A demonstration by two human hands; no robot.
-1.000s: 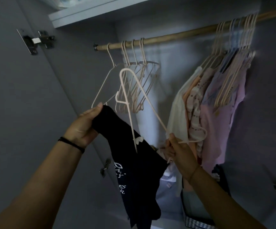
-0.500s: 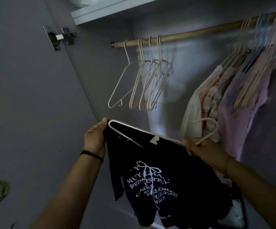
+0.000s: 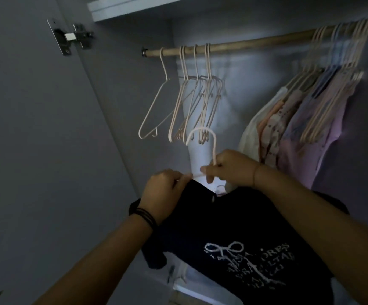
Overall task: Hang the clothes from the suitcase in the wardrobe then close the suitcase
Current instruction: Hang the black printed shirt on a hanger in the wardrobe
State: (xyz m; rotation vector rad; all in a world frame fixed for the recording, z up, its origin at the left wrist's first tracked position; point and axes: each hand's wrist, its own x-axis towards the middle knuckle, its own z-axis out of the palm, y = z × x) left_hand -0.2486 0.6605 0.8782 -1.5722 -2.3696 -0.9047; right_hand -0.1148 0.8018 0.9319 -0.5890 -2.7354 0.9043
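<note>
Hands [image 3: 233,168] grip thin curved-hook hanger [image 3: 203,137] inside dark printed shirt [image 3: 233,238].

**Cloth, wood, coated wire and bright metal**

The dark T-shirt [image 3: 233,227] is soft matt cloth with a chalky white print. Its hanger [image 3: 203,137] looks smooth, pale and coated. The rail [image 3: 255,44] is matt, grainy wood. The door hinge [image 3: 73,37] is shiny metal. The wardrobe panels [image 3: 35,128] look smooth and matt.
</note>
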